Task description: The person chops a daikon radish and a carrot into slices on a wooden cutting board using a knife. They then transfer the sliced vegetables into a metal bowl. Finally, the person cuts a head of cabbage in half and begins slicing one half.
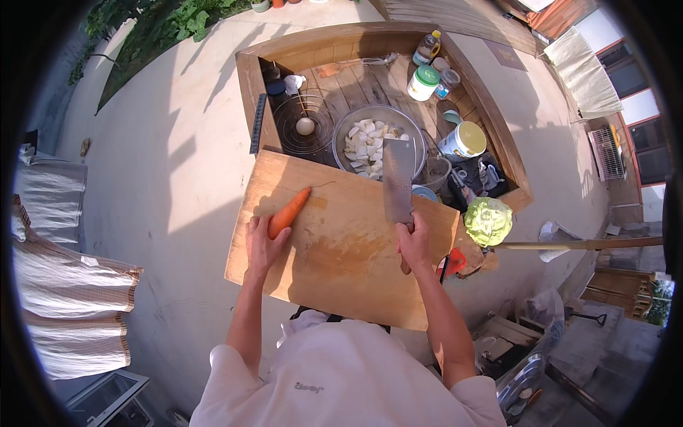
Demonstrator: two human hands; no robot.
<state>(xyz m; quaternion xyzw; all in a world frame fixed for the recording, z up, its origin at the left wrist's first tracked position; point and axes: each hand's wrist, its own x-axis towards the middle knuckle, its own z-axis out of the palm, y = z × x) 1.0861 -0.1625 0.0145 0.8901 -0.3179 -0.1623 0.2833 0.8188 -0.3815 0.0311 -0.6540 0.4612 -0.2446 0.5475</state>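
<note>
A whole orange carrot (288, 214) lies slantwise on the left half of a wooden cutting board (341, 288), its thin root tip pointing away from me. My left hand (262, 241) grips its thick end, thumb on one side and fingers on the other. Over the board's right part, my right hand (414, 243) is closed around the handle of a cleaver (398, 179). The broad blade points away from me, and its upper part overlaps a metal basin (336, 140) of cut white vegetable chunks (365, 140). Carrot and blade are well apart.
The board rests against a wooden-walled box (341, 40). Inside it stand a wire rack (291, 147), a green-lidded tub (424, 85), an oil bottle (427, 49) and a white bucket (458, 143). A cabbage (488, 221) sits right of the board, near a horizontal pole (576, 245).
</note>
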